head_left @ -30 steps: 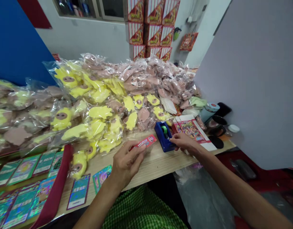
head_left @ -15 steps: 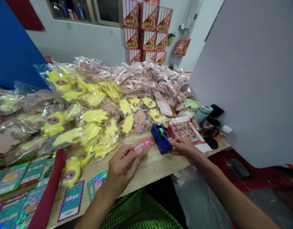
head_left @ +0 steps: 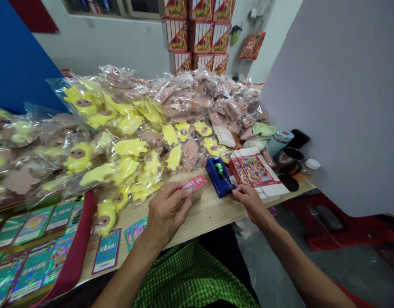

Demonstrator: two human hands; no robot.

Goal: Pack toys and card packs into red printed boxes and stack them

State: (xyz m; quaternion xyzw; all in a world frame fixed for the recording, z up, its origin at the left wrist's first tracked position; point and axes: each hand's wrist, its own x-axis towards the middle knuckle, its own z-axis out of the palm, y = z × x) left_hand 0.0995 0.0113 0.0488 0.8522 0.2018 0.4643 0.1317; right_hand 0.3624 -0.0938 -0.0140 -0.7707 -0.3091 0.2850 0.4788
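My left hand is closed around a small box with a red printed top, held just above the table. The box's lower part looks see-through, though blur hides its details. To its right stands a blue tape dispenser with a green-cored roll of tape. My right hand pinches the tape end at the dispenser's front edge; the clear strip itself is hard to make out. Beside that hand lie red printed cartons with white flaps.
Bagged yellow and pink toy figures are heaped across the back. A dark red tray holds shiny cards, and a loose card lies beside it. At the right are a blue-lidded cup, a dark mug and a white-capped jar.
My right hand has moved with the tape from nearer the roll down to the dispenser's front edge. The small box has tipped, showing more of its side. The view has shifted slightly.
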